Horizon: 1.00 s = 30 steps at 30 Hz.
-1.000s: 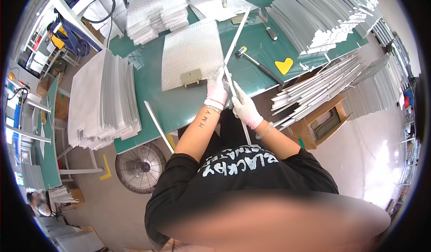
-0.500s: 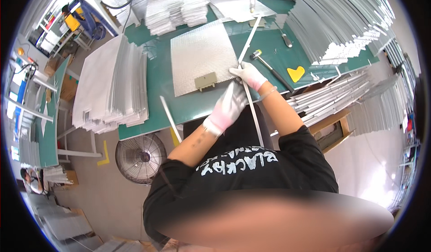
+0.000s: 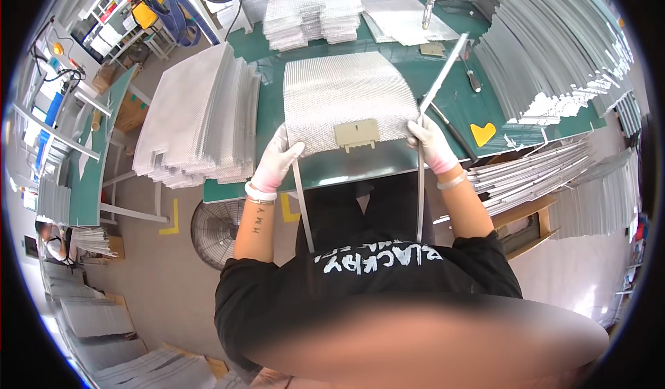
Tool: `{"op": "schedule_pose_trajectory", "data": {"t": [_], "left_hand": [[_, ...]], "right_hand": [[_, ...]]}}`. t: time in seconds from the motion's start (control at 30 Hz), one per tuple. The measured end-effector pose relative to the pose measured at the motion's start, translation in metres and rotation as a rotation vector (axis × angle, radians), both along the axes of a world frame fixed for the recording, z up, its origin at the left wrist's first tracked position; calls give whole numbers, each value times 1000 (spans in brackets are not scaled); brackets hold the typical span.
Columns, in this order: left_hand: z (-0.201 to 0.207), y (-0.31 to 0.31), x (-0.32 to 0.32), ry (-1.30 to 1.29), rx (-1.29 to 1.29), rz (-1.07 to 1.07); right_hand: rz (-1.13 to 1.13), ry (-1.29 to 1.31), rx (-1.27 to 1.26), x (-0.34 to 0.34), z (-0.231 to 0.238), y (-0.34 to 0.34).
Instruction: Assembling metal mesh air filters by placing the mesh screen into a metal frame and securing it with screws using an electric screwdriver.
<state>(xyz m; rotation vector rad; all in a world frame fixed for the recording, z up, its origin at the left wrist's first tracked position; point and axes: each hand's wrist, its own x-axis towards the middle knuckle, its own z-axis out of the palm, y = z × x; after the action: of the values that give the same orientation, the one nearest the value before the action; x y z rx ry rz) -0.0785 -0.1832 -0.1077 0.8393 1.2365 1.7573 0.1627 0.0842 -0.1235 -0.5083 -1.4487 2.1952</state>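
A silvery mesh panel [image 3: 346, 94] is in front of me, its near edge lifted and its sheet bowed upward. My left hand [image 3: 276, 159], in a white glove, is closed on its near left corner, with a thin metal strip [image 3: 303, 205] running down from the fingers toward my lap. My gloved right hand [image 3: 433, 145] pinches the near right corner and a metal frame strip [image 3: 443, 72] that slants away to the far right. Another length of strip hangs below that hand. A beige plastic block [image 3: 355, 134] with small prongs sits at the panel's near edge.
Stacks of mesh sheets stand on the green table [image 3: 318, 171]: a left stack [image 3: 187, 112], a far stack [image 3: 312, 8] and a tall right stack [image 3: 554, 49]. A hammer [image 3: 450, 129], a screwdriver [image 3: 473, 77] and a yellow scraper [image 3: 483, 134] lie right. A floor fan [image 3: 216, 233] stands lower left.
My left hand has moved from beside the right hand to the panel's left corner and closed there. The panel, flat before, now bows upward; the left strip has come to that hand.
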Motion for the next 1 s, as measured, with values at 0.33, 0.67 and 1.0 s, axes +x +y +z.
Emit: {"op": "schedule_pose_trajectory", "data": {"t": [0.33, 0.67, 1.0], "left_hand": [[62, -24, 80, 271, 260, 689], [100, -23, -9, 1398, 370, 826], [126, 54, -18, 374, 372, 593]], "right_hand": [[-78, 106, 198, 27, 59, -35], [-316, 215, 694, -17, 164, -26], [-695, 251, 711, -60, 139, 3]]}}
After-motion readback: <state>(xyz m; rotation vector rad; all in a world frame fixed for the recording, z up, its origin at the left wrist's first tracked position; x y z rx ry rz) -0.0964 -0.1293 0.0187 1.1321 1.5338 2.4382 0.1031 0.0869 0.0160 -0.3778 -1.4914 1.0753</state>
